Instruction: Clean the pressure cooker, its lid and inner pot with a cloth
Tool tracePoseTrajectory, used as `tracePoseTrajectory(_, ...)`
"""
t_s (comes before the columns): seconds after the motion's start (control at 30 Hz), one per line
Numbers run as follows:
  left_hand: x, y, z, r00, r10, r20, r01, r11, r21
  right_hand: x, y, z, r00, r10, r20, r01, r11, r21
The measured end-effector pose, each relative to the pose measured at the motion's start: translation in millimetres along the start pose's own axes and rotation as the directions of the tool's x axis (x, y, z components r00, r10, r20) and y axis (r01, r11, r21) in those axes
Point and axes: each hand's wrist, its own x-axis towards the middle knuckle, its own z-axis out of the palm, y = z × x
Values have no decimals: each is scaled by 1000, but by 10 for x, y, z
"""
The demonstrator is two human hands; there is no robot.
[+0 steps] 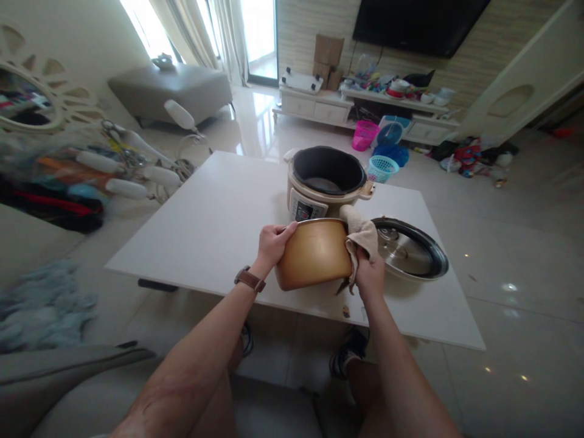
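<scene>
A gold-coloured inner pot [314, 252] is tipped over the near part of the table, its opening facing away from me. My left hand [272, 244] grips its rim at the left, thumb along the edge. At the pot's right side my right hand [368, 272] is closed on a beige cloth [360, 230], which lies against the pot wall and rim. Just beyond stands the body of an electric pressure cooker [305, 207], open at the top with a dark interior. Its lid [410, 252] rests upside down to the right of my right hand. The inside of the pot is hidden.
The white table [191, 231] extends to both sides, with a small brown object [346, 311] near its front edge. Behind it are a turquoise basket [382, 167] and a pink basket [365, 134] on the floor. A lamp with white shades [162, 176] stands at the left.
</scene>
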Motion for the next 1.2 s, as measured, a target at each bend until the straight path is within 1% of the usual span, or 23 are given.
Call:
tracePoseTrajectory(0.03,-3,-9,-3,1000,0,-3,0,1000,-7,-43,-31,-7,995,-91,30,91,996,-15)
tracePoseTrajectory(0.07,-5,-19,-5,1000,0,-4,0,1000,-15,-87,-72,-17,975,-204,87,207,978,-34)
tracePoseTrajectory(0.1,-6,-28,-5,1000,-3,-4,3,1000,-22,-129,-118,-28,932,-324,164,336,941,-51)
tracePoseTrajectory(0.17,-1,-45,-3,1000,-11,2,11,999,-34,-198,-206,-49,795,-518,315,562,825,-62)
tracePoseTrajectory(0.2,5,-53,-2,1000,-16,9,16,999,-43,-222,-238,-54,733,-575,365,634,771,-59)
tracePoseTrajectory(0.23,11,-60,-2,1000,-20,16,21,998,-52,-237,-257,-54,696,-604,389,672,738,-56)
tracePoseTrajectory(0.27,19,-69,-3,999,-24,23,26,998,-60,-245,-261,-48,693,-609,386,676,735,-54)
tracePoseTrajectory(0.3,25,-78,-7,999,-27,31,29,997,-66,-244,-250,-38,722,-590,361,648,760,-53)
tracePoseTrajectory(0.33,31,-90,-13,999,-28,35,31,997,-73,-236,-226,-23,777,-545,316,588,807,-51)
tracePoseTrajectory(0.37,37,-104,-23,999,-28,35,30,996,-80,-220,-189,-5,844,-472,256,498,866,-47)
tracePoseTrajectory(0.4,40,-121,-35,999,-25,32,28,996,-89,-199,-144,15,910,-371,186,384,922,-40)
tracePoseTrajectory(0.43,43,-142,-50,999,-23,27,25,994,-103,-173,-92,36,962,-251,111,256,966,-28)
tracePoseTrajectory(0.47,46,-165,-67,1000,-21,23,24,992,-122,-144,-38,58,991,-123,41,124,992,-11)
tracePoseTrajectory(0.5,47,-191,-84,1000,-21,19,24,989,-143,-115,17,80,1000,0,-12,0,1000,11)
tracePoseTrajectory(0.57,49,-243,-112,1000,-28,12,30,982,-186,-64,114,119,979,193,-61,-190,980,63)
tracePoseTrajectory(0.63,50,-290,-125,999,-41,2,40,974,-223,-25,184,147,955,289,-63,-281,953,114)
tracePoseTrajectory(0.67,51,-309,-124,999,-47,-2,45,971,-236,-10,209,155,952,300,-64,-290,948,130)
tracePoseTrajectory(0.77,60,-329,-106,999,-45,3,44,968,-248,37,252,152,961,264,-81,-251,957,143)
tracePoseTrajectory(0.87,77,-273,-105,996,-4,87,23,974,-226,89,275,125,961,262,-85,-247,956,160)
tracePoseTrajectory(0.97,84,-147,-135,981,85,172,-52,981,-187,110,277,109,961,266,-81,-248,952,178)
tracePoseTrajectory(1.03,81,-63,-153,978,138,153,-113,980,-162,97,256,115,969,239,-70,-224,960,168)
tracePoseTrajectory(1.1,78,-9,-158,983,156,98,-141,980,-140,71,221,133,978,202,-55,-192,970,149)
tracePoseTrajectory(1.2,80,13,-146,991,109,80,-102,991,-89,36,166,164,984,171,-53,-162,977,140)
